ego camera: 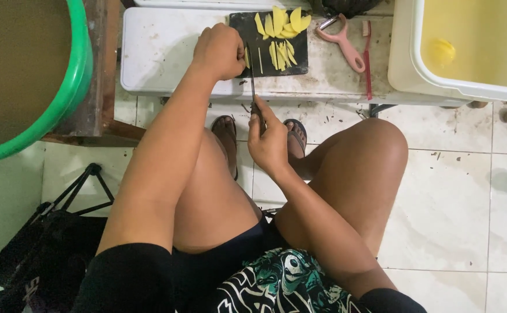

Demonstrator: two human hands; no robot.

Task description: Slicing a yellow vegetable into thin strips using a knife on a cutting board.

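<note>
A knife (253, 87) stands on edge at the near left corner of a black cutting board (242, 23), its long axis running from the person toward the board, tip pointing away. The right hand (269, 142) is closed around the handle. The left hand (220, 51) is curled shut over a piece of potato (246, 57) at the blade, most of it hidden. Yellow potato strips (281, 55) lie lengthwise on the board, with slices (282, 22) piled at its far edge. The board rests on a low white table (160, 52), beside a pink peeler (343, 40). A white tub (415, 69) to the right holds yellowish water and one potato (442, 51). A green basin (68, 93) of murky liquid sits to the left.
</note>
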